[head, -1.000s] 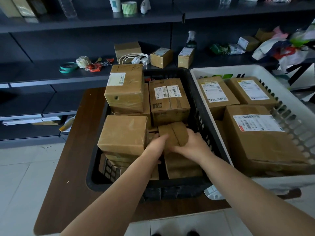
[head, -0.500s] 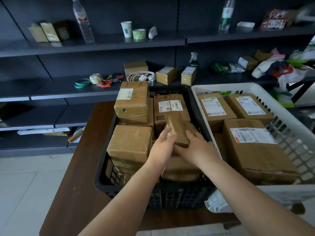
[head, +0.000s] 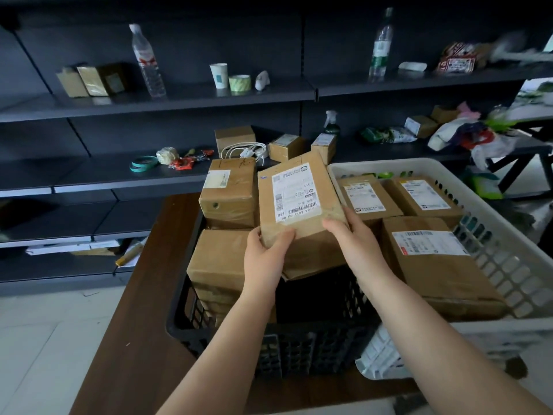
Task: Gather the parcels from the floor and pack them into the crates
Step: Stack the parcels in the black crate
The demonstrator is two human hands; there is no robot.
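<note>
A brown cardboard parcel with a white shipping label is held tilted above the black crate. My left hand grips its near left corner and my right hand grips its near right edge. Under it the near right part of the black crate shows a dark gap. More brown parcels fill the crate: one at the far left and one at the near left. The white crate to the right holds three labelled parcels.
Both crates stand on a dark wooden table. Behind it run dark shelves with bottles, a cup, tape rolls, a cable and small boxes. Bags and clutter lie at the far right. Pale tiled floor is at the left.
Both hands have lifted the parcel up out of the near right of the black crate and turned its labelled face toward me. The view has tilted upward.
</note>
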